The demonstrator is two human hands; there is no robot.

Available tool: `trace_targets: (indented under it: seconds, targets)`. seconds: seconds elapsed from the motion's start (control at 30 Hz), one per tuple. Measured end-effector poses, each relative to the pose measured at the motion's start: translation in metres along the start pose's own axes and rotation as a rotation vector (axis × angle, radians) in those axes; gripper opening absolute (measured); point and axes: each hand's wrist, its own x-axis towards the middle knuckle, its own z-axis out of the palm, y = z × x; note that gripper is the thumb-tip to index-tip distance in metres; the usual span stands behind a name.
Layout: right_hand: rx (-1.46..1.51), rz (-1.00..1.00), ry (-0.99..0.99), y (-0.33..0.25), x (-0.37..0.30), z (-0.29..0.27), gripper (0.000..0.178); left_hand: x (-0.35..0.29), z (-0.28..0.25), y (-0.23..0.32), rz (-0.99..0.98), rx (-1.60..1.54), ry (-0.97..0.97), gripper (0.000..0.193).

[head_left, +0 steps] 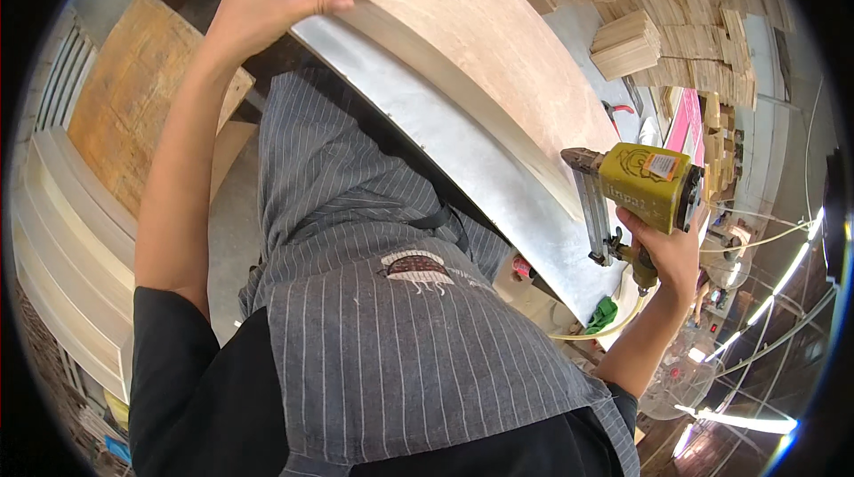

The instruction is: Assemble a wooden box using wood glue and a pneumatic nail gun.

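A wide, curved panel of pale wood [445, 23] lies along the metal-topped table [391, 76]. My left hand [260, 10] is at its left end, thumb stretched out toward the panel's corner and the fingertips running up out of the picture. Whether the thumb touches the wood I cannot tell. At the other end, my right hand [667, 250] is wrapped round the handle of an olive-yellow nail gun [645, 176]. The tool's nose lies over the panel's right end, and its magazine slants down toward the tabletop. An air hose [614, 331] trails below the tool.
Stacks of thin wooden pieces [694, 41] fill the far right side, with a red-handled tool [617, 109] near them. A green scrap [602, 313] lies at the table's right corner. On my left are a worn wooden board [133, 103] and several curved panels [76, 246].
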Motion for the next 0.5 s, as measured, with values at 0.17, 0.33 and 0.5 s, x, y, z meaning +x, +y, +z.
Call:
trace_targets:
  seconds: [0.17,0.33,0.5]
  targets:
    - [0.001,-0.018,0.021,0.008,0.003,0.002,0.038,0.009,0.027,0.001,-0.73,0.589,0.198,0.118]
    - [0.034,-0.039,0.01,0.003,-0.001,0.009,0.029,0.01,0.034,-0.008,-0.729,0.485,0.213,0.085]
    - [0.012,-0.017,-0.005,0.005,0.0,0.007,0.039,0.014,0.036,-0.005,-0.741,0.525,0.211,0.083]
